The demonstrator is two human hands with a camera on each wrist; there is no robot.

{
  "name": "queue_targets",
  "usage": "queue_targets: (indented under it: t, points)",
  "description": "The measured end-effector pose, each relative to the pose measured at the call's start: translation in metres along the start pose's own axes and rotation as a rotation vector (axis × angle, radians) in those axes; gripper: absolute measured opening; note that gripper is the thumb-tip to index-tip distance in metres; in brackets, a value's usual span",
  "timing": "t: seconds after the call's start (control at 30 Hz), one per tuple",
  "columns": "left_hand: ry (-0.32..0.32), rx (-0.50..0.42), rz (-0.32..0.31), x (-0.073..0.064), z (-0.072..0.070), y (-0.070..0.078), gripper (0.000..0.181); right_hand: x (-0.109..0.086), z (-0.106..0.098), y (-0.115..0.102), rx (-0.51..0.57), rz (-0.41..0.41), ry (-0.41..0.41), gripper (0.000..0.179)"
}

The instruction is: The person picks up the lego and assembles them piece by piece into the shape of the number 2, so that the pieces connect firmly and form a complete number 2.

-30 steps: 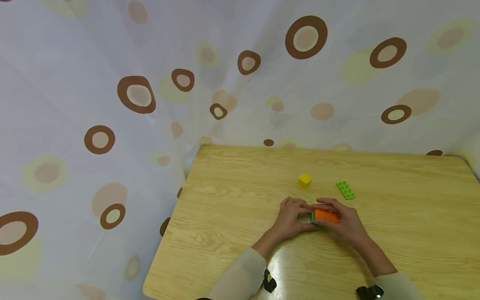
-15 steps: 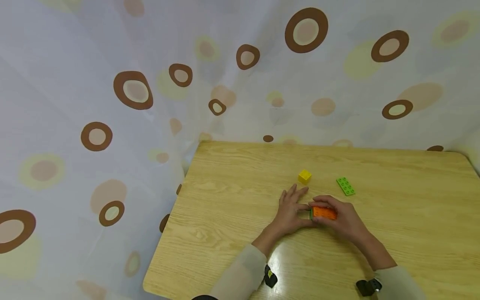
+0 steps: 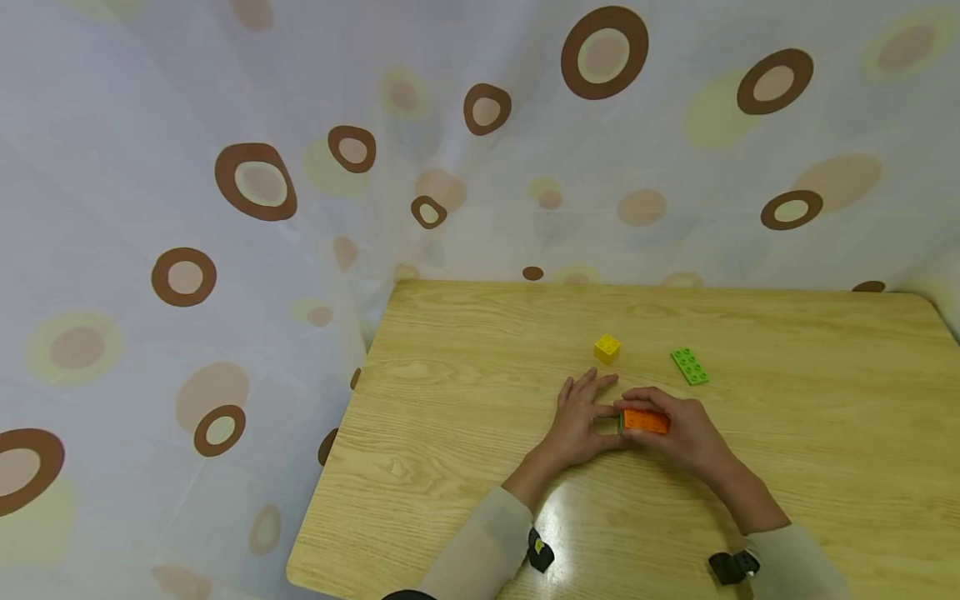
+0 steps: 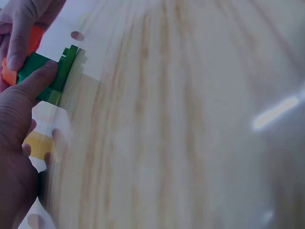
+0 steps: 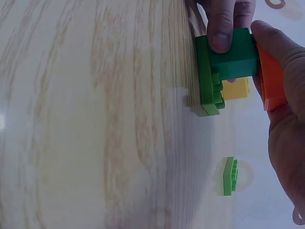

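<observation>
A dark green toy building block [image 5: 236, 59] stands on a flat green studded plate [image 5: 206, 76] on the table. My left hand [image 3: 573, 427] pinches the green block between thumb and index finger, its other fingers spread toward the back. The right hand [image 3: 690, 435] grips an orange brick [image 3: 647, 422] by its long sides, right at the top of the green block. In the right wrist view the orange brick extends past the green block, over the plate's bare studs. From the head, the orange brick hides most of the green pieces.
Behind the hands on the wooden table [image 3: 450, 350] sits a yellow block [image 3: 607, 349]. To its right lies a light green studded plate [image 3: 689, 366]. A patterned curtain [image 3: 480, 167] hangs along the back and left edges of the table.
The outer fingers of my left hand have straightened and spread away from the bricks. The orange brick and right hand have shifted slightly left. The head view has tilted a little.
</observation>
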State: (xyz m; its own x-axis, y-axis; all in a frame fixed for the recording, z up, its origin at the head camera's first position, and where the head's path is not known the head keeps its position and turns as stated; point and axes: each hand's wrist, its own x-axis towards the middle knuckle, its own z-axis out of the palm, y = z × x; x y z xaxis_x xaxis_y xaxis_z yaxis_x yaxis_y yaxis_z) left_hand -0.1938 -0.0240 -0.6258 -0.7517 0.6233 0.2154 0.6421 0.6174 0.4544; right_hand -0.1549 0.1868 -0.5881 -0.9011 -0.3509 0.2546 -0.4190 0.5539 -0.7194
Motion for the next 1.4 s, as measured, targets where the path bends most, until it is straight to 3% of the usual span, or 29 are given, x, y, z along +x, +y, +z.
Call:
queue_targets:
  t: [0.37, 0.7, 1.07, 1.4]
  points:
    - [-0.007, -0.009, -0.01, -0.0004, -0.0016, 0.0022, 0.047, 0.002, 0.0009, -0.003, -0.019, -0.017, -0.019, 0.047]
    - [0.001, 0.034, -0.002, 0.006, -0.0032, 0.0031, 0.05, 0.0023, 0.0019, 0.0047, -0.023, -0.053, 0.027, 0.048]
    - [0.007, 0.012, 0.007, 0.0004, 0.0038, -0.0012, 0.05, -0.0006, 0.0065, 0.004, -0.038, -0.04, 0.036, 0.048]
    - [0.033, 0.012, 0.02, -0.0011, 0.0037, 0.0014, 0.049, -0.0013, 0.0024, 0.0007, -0.022, -0.006, -0.003, 0.05]
